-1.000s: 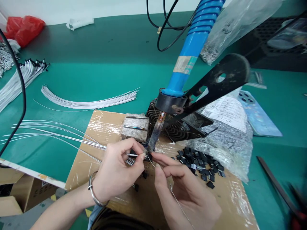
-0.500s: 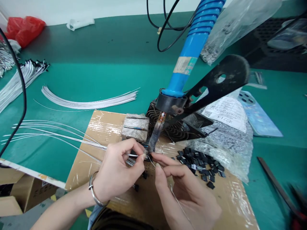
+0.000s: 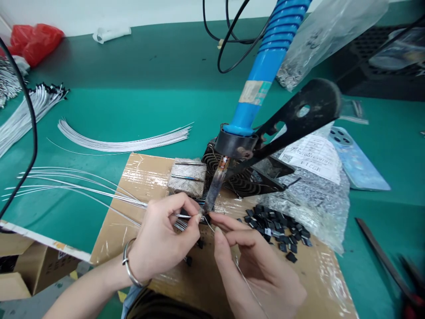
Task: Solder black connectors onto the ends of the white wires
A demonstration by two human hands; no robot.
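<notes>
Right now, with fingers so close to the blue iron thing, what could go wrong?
If the soldering iron is hot, the left hand and right hand could get burned: their fingertips are right by its tip. The thin wire in the right hand could slip. That hand might also scatter the loose black pieces beside it.

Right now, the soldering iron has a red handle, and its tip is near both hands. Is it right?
Not red: the head view shows the soldering iron with a blue handle. Its tip is near the left hand and the right hand.
</notes>
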